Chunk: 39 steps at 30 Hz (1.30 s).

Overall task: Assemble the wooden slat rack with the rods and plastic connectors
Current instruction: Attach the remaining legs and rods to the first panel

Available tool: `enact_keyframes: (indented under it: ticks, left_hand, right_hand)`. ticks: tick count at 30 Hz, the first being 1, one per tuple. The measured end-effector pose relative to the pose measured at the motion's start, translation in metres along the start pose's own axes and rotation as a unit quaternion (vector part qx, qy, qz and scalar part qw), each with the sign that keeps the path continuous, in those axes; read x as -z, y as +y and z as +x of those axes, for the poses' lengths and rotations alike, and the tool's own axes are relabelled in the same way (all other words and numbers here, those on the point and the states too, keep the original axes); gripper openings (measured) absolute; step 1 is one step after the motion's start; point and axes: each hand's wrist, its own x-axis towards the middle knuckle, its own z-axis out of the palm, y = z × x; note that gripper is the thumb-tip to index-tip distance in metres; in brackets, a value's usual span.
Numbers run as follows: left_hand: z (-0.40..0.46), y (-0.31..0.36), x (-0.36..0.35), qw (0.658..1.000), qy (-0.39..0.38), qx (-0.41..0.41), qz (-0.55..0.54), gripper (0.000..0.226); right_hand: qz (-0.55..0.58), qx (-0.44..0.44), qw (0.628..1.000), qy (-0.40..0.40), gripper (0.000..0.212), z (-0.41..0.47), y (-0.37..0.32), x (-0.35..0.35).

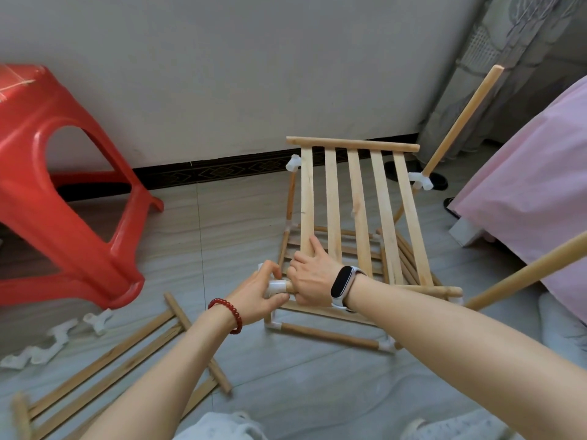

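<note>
White plastic connector (277, 287), at the slat panel's (355, 214) near-left corner above the floor (222, 223), is pinched by the left hand (260, 293); the panel's end rod is gripped by the right hand (313, 277).

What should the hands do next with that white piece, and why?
Probably push the white connector further onto the rod end. The left hand pinches the connector right at that end, while the right hand grips the slat panel to steady it. I can't tell how far it is seated.
</note>
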Motion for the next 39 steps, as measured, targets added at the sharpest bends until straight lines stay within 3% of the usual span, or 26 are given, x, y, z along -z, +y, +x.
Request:
enact_keyframes:
  ticks: [2, 6, 14, 20, 22, 30, 34, 39]
  left_hand:
    - [-0.002, 0.002, 0.0, 1.0, 0.006, -0.011, -0.027, 0.016]
    - [0.001, 0.007, 0.001, 0.999, 0.027, -0.017, -0.028, 0.032]
    - [0.007, 0.006, -0.003, 0.998, 0.043, -0.011, -0.038, 0.031]
    - [0.008, 0.008, -0.004, 0.997, 0.058, 0.004, -0.043, 0.033]
    - [0.008, 0.007, -0.004, 0.997, 0.058, 0.011, -0.051, 0.034]
    - [0.008, 0.011, 0.003, 0.997, 0.016, 0.027, -0.065, 0.028]
    - [0.009, 0.01, 0.005, 0.997, -0.002, 0.031, -0.066, 0.016]
    - [0.007, 0.017, 0.009, 0.998, -0.026, 0.042, -0.05, 0.019]
  right_hand:
    - [0.009, -0.003, 1.0, 0.026, 0.038, -0.002, -0.001, -0.005]
    - [0.056, -0.016, 0.998, 0.04, 0.034, -0.004, -0.002, -0.01]
    - [0.216, -0.036, 0.971, 0.094, 0.029, -0.013, -0.004, -0.026]
    - [0.33, -0.09, 0.925, 0.168, 0.041, -0.03, -0.005, -0.03]
    - [0.321, -0.105, 0.924, 0.176, 0.05, -0.039, -0.001, -0.034]
    - [0.243, -0.264, 0.929, 0.088, 0.078, -0.088, 0.038, -0.063]
    - [0.187, -0.325, 0.927, -0.002, 0.057, -0.112, 0.055, -0.077]
    - [0.151, -0.364, 0.919, -0.013, 0.05, -0.134, 0.064, -0.086]
